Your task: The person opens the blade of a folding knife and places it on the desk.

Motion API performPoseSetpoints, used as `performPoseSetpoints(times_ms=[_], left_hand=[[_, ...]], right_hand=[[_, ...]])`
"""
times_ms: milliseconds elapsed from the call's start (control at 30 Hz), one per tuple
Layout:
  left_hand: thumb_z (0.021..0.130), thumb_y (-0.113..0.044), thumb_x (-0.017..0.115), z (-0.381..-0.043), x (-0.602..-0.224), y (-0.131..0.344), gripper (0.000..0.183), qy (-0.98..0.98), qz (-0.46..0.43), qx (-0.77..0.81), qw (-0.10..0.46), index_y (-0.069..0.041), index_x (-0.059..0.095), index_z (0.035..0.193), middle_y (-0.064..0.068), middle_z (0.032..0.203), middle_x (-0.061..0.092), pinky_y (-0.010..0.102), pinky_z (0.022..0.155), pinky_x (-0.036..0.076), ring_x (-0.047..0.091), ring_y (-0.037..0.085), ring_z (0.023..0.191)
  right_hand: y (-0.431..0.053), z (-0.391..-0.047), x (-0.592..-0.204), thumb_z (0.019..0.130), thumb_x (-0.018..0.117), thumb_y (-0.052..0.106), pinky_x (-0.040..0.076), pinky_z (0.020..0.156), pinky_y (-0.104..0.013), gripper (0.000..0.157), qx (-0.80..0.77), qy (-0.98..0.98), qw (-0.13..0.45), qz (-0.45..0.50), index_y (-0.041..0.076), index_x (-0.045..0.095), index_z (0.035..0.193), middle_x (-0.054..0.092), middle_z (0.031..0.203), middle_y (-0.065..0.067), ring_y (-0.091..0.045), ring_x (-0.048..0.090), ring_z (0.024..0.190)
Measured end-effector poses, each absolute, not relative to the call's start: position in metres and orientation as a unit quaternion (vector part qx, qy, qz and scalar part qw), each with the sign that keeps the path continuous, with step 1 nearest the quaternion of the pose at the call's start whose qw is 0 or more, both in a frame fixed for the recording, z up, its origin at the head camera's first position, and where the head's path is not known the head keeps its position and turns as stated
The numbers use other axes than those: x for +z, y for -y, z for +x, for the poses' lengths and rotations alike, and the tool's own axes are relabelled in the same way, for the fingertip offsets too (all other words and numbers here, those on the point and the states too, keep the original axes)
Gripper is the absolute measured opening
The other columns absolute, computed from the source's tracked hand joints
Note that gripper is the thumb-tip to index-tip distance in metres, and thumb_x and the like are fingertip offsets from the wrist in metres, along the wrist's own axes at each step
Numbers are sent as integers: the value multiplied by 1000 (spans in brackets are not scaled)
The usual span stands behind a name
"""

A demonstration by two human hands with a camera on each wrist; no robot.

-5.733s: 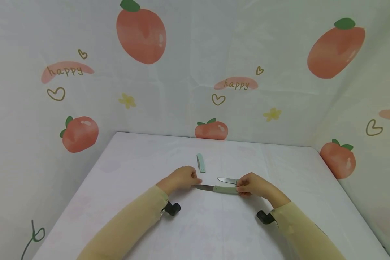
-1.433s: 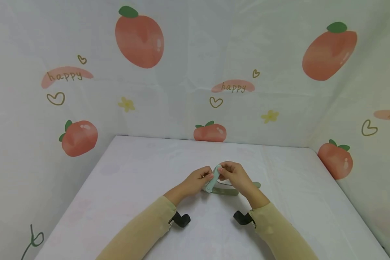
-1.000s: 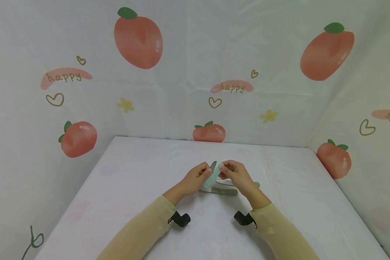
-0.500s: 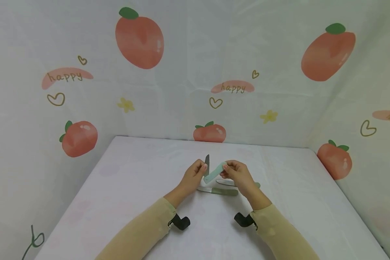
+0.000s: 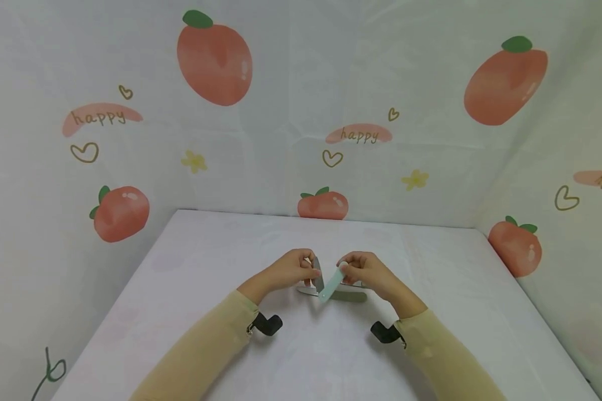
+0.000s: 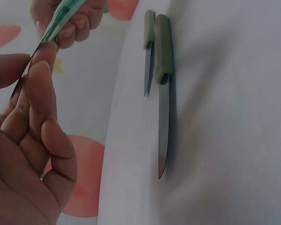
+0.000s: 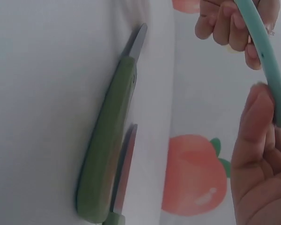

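Note:
A mint-green folding knife is held up above the table between both hands, its blade partly swung out so that blade and handle form a V. My left hand pinches the blade between thumb and fingers. The far end of the handle is pinched by my right hand; the left wrist view shows the slot side of this handle. Beneath lie two olive-green folding knives with blades out: the nearer one, and a second one just behind it, partly covered by the right hand in the head view.
A white cloth covers the table, its back edge meeting a white curtain printed with fruit, hearts and words. Black wrist cameras sit at the left cuff and the right cuff.
Earlier the mint knife lay folded on the table while the right hand held an olive knife. Since then it was lifted and its blade swung out; lately both hands have lowered it toward the person.

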State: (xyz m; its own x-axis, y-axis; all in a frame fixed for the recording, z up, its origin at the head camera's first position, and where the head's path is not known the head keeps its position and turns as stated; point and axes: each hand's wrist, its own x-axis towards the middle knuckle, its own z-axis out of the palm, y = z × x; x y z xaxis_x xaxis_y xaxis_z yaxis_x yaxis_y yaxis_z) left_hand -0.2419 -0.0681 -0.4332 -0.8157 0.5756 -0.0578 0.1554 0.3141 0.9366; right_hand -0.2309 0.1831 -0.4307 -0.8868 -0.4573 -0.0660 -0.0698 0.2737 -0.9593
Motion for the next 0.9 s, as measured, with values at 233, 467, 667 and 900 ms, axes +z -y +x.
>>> performPoseSetpoints(times_ms=[233,467,667,900], left_hand=[[97,-10,61,-244,-433,71,16,-771,248,543,223,-5,52,84,0,65,66,42,69,50,60,11,59],[98,-8,61,-243,-434,72,24,-759,270,552,215,-5,48,78,4,65,67,40,68,52,60,13,58],[98,-10,62,-246,-435,76,22,-763,263,566,167,-4,50,80,6,68,69,39,68,51,60,15,58],[101,-7,59,-248,-440,81,22,-751,208,621,76,-3,47,83,15,76,72,35,64,48,60,13,59]], right_hand=[[-185,-234,-429,99,64,15,56,76,-32,25,-557,-773,224,-203,-7,64,110,69,88,-12,-25,65,80],[-187,-238,-428,99,64,15,56,75,-32,22,-546,-775,244,-204,-6,64,108,70,89,-14,-25,65,80],[-186,-239,-427,101,63,16,56,79,-35,24,-570,-772,219,-175,-7,63,108,70,88,-6,-23,66,82],[-183,-238,-431,103,57,12,54,78,-27,23,-635,-750,154,-103,-10,57,112,67,89,-4,-15,65,81]])
